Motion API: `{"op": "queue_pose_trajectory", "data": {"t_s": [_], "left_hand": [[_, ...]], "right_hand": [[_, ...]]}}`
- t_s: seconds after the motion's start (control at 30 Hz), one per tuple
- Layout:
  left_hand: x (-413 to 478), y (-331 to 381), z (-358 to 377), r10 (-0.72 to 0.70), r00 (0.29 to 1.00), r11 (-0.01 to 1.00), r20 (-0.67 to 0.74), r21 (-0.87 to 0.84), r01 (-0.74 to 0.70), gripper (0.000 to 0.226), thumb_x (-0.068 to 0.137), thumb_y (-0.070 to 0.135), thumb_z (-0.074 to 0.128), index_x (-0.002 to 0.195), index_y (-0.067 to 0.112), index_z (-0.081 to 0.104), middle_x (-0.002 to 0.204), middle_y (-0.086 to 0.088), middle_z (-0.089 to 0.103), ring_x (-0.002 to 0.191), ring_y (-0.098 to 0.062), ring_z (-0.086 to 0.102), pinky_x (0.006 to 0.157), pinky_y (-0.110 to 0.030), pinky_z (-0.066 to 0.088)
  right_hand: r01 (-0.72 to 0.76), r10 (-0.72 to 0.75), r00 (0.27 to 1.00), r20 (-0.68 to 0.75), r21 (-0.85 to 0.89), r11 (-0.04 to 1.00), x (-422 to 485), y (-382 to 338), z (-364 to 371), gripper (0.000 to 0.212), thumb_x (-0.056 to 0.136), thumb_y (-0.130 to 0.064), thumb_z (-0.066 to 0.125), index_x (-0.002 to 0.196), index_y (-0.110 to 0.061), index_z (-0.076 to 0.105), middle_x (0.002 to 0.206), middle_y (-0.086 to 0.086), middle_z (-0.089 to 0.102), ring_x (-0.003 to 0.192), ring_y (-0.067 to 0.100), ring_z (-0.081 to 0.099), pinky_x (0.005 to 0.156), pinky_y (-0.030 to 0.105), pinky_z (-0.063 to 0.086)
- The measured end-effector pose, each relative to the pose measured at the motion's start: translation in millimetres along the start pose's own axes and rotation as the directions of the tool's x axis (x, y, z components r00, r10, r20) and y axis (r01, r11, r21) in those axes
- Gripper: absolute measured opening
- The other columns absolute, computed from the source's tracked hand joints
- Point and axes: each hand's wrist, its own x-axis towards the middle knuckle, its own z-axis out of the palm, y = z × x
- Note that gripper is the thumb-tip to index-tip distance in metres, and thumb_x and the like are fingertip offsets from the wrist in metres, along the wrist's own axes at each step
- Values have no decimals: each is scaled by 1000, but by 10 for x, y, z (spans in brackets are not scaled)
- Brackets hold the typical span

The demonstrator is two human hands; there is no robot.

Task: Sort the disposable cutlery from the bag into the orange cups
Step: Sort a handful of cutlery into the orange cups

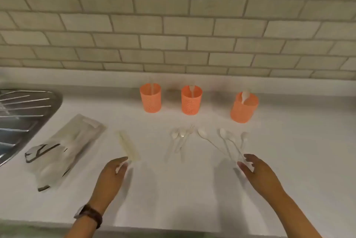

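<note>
Spoons fanned ahead of right hand, handles toward it, grip unclear; left hand pinched a white utensil.

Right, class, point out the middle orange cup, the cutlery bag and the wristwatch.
middle orange cup (191,103), head view, on its perforated front wall.
cutlery bag (63,149), head view, on its middle.
wristwatch (92,215), head view, on its brown strap.

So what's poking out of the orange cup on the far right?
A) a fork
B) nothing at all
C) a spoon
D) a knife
C: a white spoon with a rounded bowl stands in the right orange cup, while the fork stands in the middle cup.
</note>
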Motion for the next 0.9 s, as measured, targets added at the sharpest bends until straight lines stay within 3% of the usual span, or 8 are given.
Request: {"op": "queue_pose_trajectory", "data": {"t_s": [0.13,0.23,0.3,0.4,0.6,0.7,0.8,0.9], "left_hand": [[395,-26,170,-250,955,968,-162,-18,250,41,92,27,51,128,6,53,132,-19,53,121,-35,48,104,-48,37],[696,26,289,-420,873,891,-247,68,448,54,89,40,52,131,6,47,135,-23,46,123,-42,40,102,-53,32],[805,121,333,-451,845,864,-286,97,494,55,87,45,53,125,5,52,130,-26,46,117,-45,43,98,-53,34],[908,261,489,-390,873,882,-291,153,445,49,83,41,61,115,4,57,121,-25,50,107,-44,49,91,-51,41],[948,643,940,-221,965,928,-144,275,253,50,79,17,62,127,7,51,123,-20,49,105,-40,52,85,-45,44],[853,861,1243,-114,992,932,-44,341,122,49,89,35,49,133,13,48,129,-14,48,109,-33,53,88,-41,45],[746,1094,1423,-119,992,956,49,276,101,67,89,60,13,127,20,52,126,-8,53,111,-26,56,91,-37,45],[707,1222,1463,-178,952,982,248,105,157,49,95,51,20,122,25,51,127,-3,51,118,-20,48,103,-33,35]], "right_hand": [[-214,213,977,-21,-75,974,382,55,60,53,87,-54,50,121,-13,57,120,8,62,112,31,55,94,41,45],[-275,267,961,-67,-168,947,694,34,100,60,87,-63,39,107,-12,63,105,8,57,103,30,52,89,41,44],[-289,278,957,-83,-181,940,844,-45,121,63,86,-66,36,106,-13,63,98,6,53,101,30,52,88,41,42],[-227,223,974,-41,-196,954,959,-218,236,63,86,-66,37,106,-13,62,93,4,48,100,28,52,87,41,43],[-32,51,996,76,-231,972,942,-682,603,60,88,-64,34,127,-20,47,122,0,46,113,22,46,90,37,40],[42,-18,994,111,-217,975,871,-996,815,59,90,-62,33,131,-21,41,126,-2,43,115,20,43,94,35,39],[75,-42,985,170,-194,978,801,-1307,1014,53,92,-56,33,131,-21,39,126,-1,42,116,20,42,94,34,36],[140,-91,974,208,-237,961,741,-1482,1174,45,95,-42,35,133,-17,36,127,2,40,116,20,42,95,32,37]]}}
